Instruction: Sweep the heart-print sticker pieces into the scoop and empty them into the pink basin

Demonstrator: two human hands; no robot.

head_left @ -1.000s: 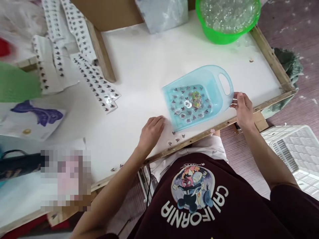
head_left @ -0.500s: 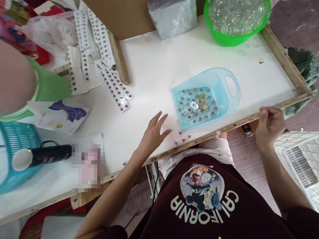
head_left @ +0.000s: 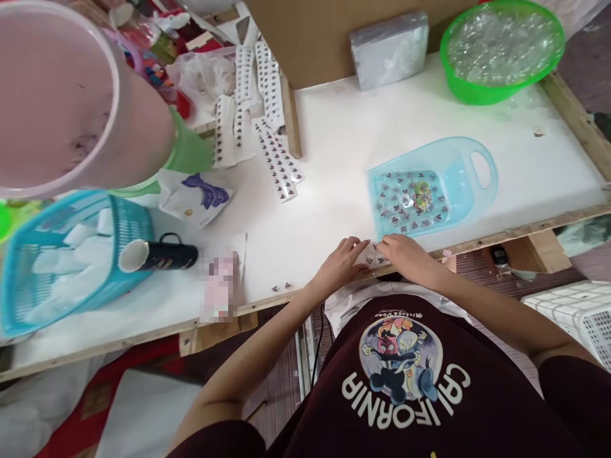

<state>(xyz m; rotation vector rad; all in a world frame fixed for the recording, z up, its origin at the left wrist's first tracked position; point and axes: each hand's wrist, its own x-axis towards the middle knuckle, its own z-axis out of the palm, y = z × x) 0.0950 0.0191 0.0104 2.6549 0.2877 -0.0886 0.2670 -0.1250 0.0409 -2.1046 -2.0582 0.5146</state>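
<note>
A pale blue plastic tray (head_left: 470, 191) with a handle hole lies on the white table (head_left: 334, 133). It holds several small clear pieces with dark marks and one colourful piece. My left hand (head_left: 340, 264) and my right hand (head_left: 405, 252) rest side by side at the table's near edge, just in front of the tray. Their fingers curl down over a few small loose pieces (head_left: 373, 254) lying there. Whether either hand grips a piece is hidden.
A green bowl (head_left: 501, 51) of clear pieces stands at the back right beside a silver packet (head_left: 389, 48). White strips (head_left: 277, 156) with dark marks lie at the back. On the left are a blue basket (head_left: 71, 254), a black tube (head_left: 162, 254) and a pink bucket (head_left: 71, 108).
My right hand has come in from off the table's right edge to the near edge before the tray. My left hand has closed from spread fingers onto the loose pieces. The view swung left.
</note>
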